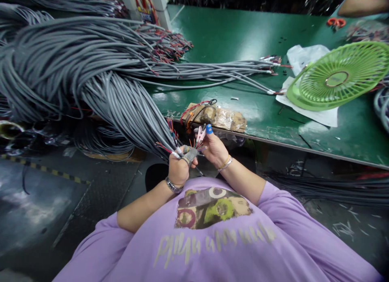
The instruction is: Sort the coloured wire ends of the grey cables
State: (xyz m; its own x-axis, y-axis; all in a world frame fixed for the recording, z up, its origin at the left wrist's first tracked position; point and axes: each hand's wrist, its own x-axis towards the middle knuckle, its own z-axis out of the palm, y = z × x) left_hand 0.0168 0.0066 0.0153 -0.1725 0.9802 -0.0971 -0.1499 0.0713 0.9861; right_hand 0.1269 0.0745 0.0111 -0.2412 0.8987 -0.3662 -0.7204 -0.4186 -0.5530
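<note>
Both arms in view, elbows bent and out to the sides, forearms angled inward. Hands meet in front of my torso [219,253], close together.

My left hand [178,168]: closed, fingers curled in, back of the hand partly toward the camera. Metal watch [173,185] on that wrist. Left forearm [146,205] bare from the purple left sleeve [97,241] down.

My right hand [216,151]: slightly farther forward, palm side partly visible, turned inward. Thumb [209,130] up, blue cover on its tip, opposing bent fingers in a pinch. Fingers partly hidden. Silver bracelet [225,164] and a thin yellowish band on that wrist. Right forearm [243,177] bare up to the right sleeve [288,209], also purple.
</note>
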